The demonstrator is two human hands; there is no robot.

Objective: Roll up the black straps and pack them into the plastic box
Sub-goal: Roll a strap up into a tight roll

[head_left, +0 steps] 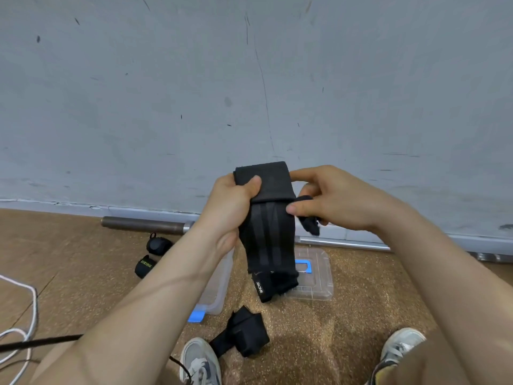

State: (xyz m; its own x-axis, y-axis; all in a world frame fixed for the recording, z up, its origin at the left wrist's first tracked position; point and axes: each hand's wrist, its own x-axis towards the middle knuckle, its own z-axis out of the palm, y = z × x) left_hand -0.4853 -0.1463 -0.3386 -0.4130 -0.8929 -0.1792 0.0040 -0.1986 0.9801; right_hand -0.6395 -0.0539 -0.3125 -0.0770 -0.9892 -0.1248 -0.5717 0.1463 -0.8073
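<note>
A wide black strap [268, 234] with grey stripes hangs in front of me, its top end folded over. My left hand [230, 207] grips that upper end, thumb on the front. My right hand [330, 201] pinches the strap's right edge and a loose black tail. Below, the clear plastic box [219, 287] with a blue latch sits on the floor, mostly hidden by my left forearm. Its clear lid [319, 276] lies to the right. Another black strap [243, 336] lies loose near my left shoe. Two rolled straps [151, 255] rest at the left.
A metal barbell [144, 225] lies along the foot of the grey wall. White rope and a black cord [25, 337] lie at the lower left. My two shoes [200, 362] stand at the bottom on the cork-patterned floor.
</note>
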